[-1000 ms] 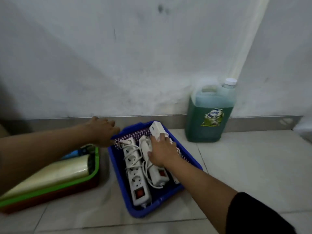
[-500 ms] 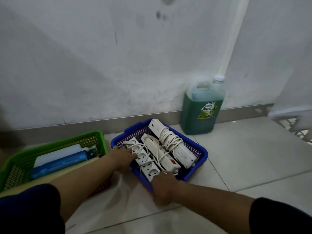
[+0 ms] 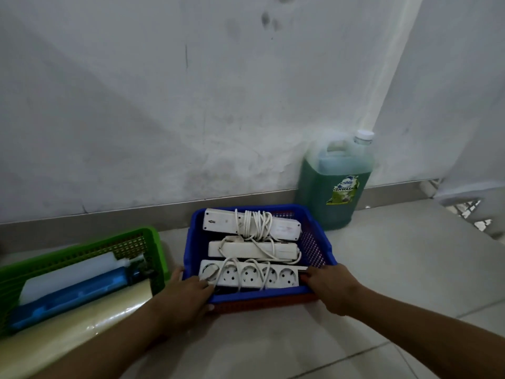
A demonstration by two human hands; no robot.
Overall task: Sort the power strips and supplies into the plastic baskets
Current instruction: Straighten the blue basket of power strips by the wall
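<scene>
The blue basket (image 3: 317, 236) is being held on the tiled floor (image 3: 396, 269) by both hands at its near corners. The left hand (image 3: 185, 299) is being closed over the near-left corner, fingers curled onto the rim, and the right hand (image 3: 332, 289) is being wrapped round the near-right corner in a closed grip. Three white power strips are being carried inside it, lying crosswise: the near strip (image 3: 251, 277) against the front wall, the middle strip (image 3: 254, 248) behind it, and the far strip (image 3: 251, 224) with its cord coiled around it. The green basket (image 3: 153, 242) is being kept just beside it on the left, with a white tube (image 3: 73, 272) and a blue tube (image 3: 71, 295) lying inside. A green dishwash jug (image 3: 336, 187) is being stood against the wall behind the blue basket.
</scene>
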